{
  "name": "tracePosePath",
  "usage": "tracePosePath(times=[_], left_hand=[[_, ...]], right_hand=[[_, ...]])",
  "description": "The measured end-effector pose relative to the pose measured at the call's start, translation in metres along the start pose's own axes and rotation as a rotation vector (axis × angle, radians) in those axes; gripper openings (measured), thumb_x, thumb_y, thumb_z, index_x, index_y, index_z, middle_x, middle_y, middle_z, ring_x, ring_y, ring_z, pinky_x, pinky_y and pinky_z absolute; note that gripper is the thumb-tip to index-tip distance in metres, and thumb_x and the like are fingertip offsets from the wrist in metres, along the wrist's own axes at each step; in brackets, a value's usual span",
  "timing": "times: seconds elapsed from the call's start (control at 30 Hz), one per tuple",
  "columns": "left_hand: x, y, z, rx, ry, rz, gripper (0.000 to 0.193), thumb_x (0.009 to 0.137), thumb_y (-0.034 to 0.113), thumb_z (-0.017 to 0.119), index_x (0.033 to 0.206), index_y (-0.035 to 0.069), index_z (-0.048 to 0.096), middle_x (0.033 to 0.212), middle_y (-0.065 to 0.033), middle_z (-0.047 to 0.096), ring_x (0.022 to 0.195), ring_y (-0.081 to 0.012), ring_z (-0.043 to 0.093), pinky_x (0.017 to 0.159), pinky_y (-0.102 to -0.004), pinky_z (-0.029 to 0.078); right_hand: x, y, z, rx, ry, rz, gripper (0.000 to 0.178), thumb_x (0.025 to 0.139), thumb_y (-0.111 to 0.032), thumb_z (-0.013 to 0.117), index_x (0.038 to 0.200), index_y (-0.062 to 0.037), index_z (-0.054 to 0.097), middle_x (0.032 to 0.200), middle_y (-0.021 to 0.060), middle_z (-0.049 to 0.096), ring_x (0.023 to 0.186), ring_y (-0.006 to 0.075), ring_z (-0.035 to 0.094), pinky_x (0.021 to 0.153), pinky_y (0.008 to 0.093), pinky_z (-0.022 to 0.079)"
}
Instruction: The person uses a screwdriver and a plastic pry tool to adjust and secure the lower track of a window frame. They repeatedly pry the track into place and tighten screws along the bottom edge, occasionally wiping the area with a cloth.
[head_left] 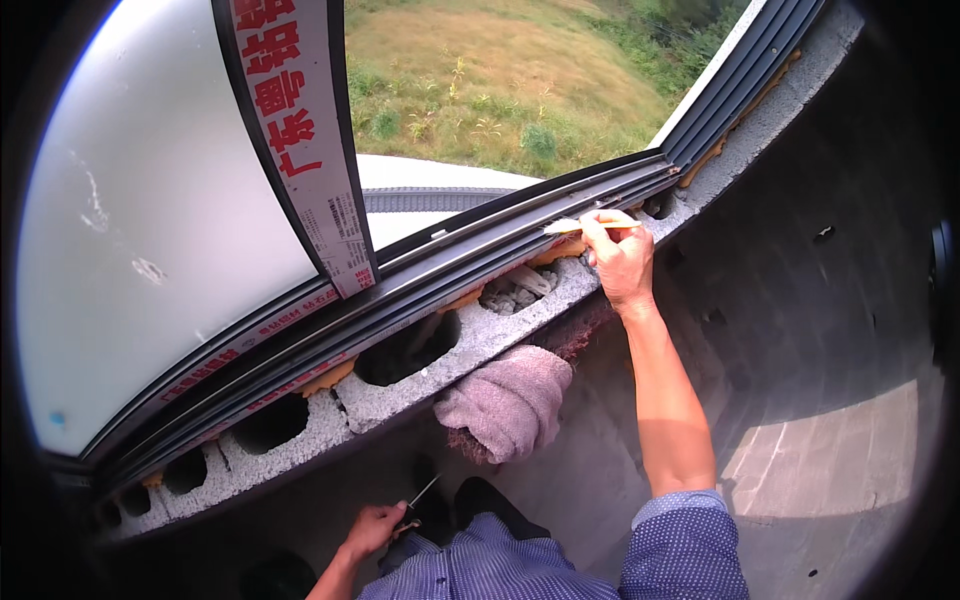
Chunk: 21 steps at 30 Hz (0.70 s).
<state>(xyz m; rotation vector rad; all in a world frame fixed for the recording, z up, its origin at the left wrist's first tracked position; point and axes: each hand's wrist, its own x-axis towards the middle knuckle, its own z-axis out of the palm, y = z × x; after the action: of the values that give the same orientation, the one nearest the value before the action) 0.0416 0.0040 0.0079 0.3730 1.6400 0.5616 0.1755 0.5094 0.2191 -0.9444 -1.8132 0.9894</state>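
Observation:
My right hand [622, 255] is closed around the thin, pale handle of a small brush [562, 227]. The brush's whitish bristles point left, over the dark sliding-window track [490, 250], near its right corner. Low in front of my body, my left hand [378, 528] grips a screwdriver [427, 491], its slim metal shaft slanting up and to the right. Most of the handle is hidden by the fingers. Left of the brush, a window sash [340, 220] with a red-lettered film stands in the track.
Hollow concrete blocks [400, 400] with open cavities form the sill, with orange foam [328, 376] along the frame. One cavity holds rubble [517, 290]. A rolled pinkish towel [510, 400] lies against the sill's near side. Grass [480, 90] shows outside the open window.

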Motion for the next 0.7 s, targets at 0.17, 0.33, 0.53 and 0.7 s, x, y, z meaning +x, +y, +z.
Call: tracePosePath(times=[0.17,0.33,0.53,0.7], left_hand=[[0.016,0.014,0.015,0.053,-0.113,-0.014,0.059,0.109,0.057,0.059,0.09,0.007,0.083,0.065,-0.0001,0.067,0.053,-0.0083,0.055,0.053,-0.0298,0.046],[0.035,0.042,0.056,0.214,-0.154,-0.019,0.072,0.102,0.074,0.057,0.08,0.008,0.076,0.065,-0.0014,0.065,0.057,-0.0123,0.059,0.055,-0.0329,0.046],[0.053,0.095,0.132,0.247,-0.145,0.01,0.072,0.101,0.076,0.056,0.091,0.009,0.082,0.073,-0.0021,0.071,0.072,-0.0147,0.067,0.071,-0.0325,0.052],[0.086,0.103,0.217,0.139,0.026,0.044,0.069,0.106,0.07,0.054,0.099,0.008,0.083,0.076,-0.003,0.072,0.072,-0.0144,0.068,0.073,-0.0322,0.055]], right_hand=[[0.021,0.018,-0.024,-0.188,0.251,-0.112,0.017,0.098,-0.017,0.073,0.094,-0.0011,0.076,0.072,-0.0006,0.068,0.059,0.0064,0.059,0.055,0.0249,0.047],[0.02,0.012,-0.055,0.063,0.179,-0.058,0.017,0.102,-0.017,0.074,0.103,-0.0004,0.075,0.08,0.0015,0.069,0.061,0.0056,0.058,0.055,0.0227,0.046],[0.042,0.029,-0.074,0.284,0.028,-0.064,0.018,0.104,-0.018,0.074,0.104,-0.0001,0.076,0.079,0.0008,0.069,0.061,0.0042,0.057,0.054,0.021,0.044],[0.069,0.034,-0.048,0.24,-0.27,-0.206,0.021,0.102,-0.02,0.075,0.097,0.0009,0.078,0.08,0.0076,0.076,0.069,0.0173,0.072,0.066,0.031,0.055]])
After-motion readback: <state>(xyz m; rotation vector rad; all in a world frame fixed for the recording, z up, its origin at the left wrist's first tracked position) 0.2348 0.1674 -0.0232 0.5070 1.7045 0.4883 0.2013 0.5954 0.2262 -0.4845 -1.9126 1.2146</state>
